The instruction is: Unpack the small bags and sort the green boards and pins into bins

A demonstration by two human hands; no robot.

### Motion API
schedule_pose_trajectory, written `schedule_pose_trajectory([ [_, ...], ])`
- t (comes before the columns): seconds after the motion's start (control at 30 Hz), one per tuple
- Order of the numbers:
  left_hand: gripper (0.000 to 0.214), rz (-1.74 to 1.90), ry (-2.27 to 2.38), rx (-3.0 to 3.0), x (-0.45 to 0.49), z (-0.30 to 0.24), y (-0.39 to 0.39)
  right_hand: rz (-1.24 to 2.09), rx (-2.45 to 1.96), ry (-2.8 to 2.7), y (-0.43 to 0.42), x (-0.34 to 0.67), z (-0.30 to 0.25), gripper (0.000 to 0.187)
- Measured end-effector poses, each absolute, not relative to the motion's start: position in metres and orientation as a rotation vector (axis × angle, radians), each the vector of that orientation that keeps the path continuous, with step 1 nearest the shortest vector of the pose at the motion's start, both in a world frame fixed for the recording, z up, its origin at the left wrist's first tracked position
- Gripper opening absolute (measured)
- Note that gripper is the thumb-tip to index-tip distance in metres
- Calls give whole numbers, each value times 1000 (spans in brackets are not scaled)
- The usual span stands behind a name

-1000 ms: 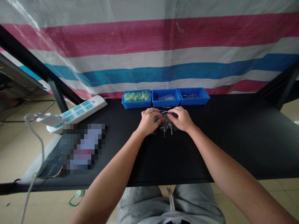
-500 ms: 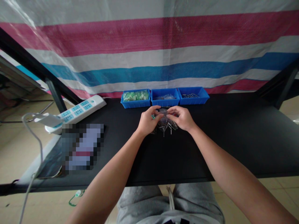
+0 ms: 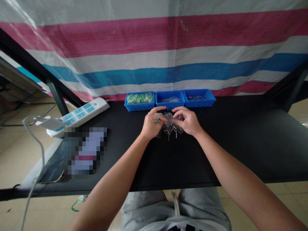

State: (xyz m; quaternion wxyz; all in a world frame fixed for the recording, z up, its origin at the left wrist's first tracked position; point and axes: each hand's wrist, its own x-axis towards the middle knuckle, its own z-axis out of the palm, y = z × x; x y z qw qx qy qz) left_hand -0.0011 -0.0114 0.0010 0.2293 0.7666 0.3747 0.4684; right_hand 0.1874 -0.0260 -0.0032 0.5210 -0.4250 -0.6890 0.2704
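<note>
Between my two hands is a small clear plastic bag (image 3: 168, 118), crumpled and see-through. My left hand (image 3: 152, 123) has thumb and fingers closed at the bag's left side; a small green spot shows by its fingers, too small to name. On the other side my right hand (image 3: 187, 122) pinches the bag between thumb and bent fingers. Right below and around the bag lies a pile of thin metal pins (image 3: 173, 130), rivet-like with long shanks. Part of the pile is hidden behind my hands.
Three blue bins line the back: one with green packets (image 3: 140, 98), one with clear bags (image 3: 171, 99), one with metal pins (image 3: 196, 98). A white power strip (image 3: 80, 116) with a plugged-in charger lies left, above a pixelated object (image 3: 88, 150) on the black table (image 3: 175, 166).
The index fingers of both hands have lifted slightly away from the bag. The hands stay over the same spot, and the bins and pin pile have not moved.
</note>
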Motion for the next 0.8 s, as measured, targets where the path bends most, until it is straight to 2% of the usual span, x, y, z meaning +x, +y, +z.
schedule_pose_trajectory([
  [0.2,23,1288,1035,2123,-1,2,-12,652,-1009,-1711,-29,185,-1,13],
  [0.37,6,1261,1055,2034,2,4,-16,669,-1099,-1692,-32,183,2,10],
  [0.5,30,1249,1079,1884,5,3,-17,734,-1147,-1577,-32,182,0,23],
  [0.6,32,1260,1088,1781,7,0,-16,734,-1124,-1534,-32,181,-2,36],
  [0.73,31,1269,1102,1713,7,-3,-14,676,-1079,-1632,-36,180,2,14],
  [0.8,33,1259,1100,1702,6,-4,-12,672,-1075,-1683,-38,181,4,9],
])
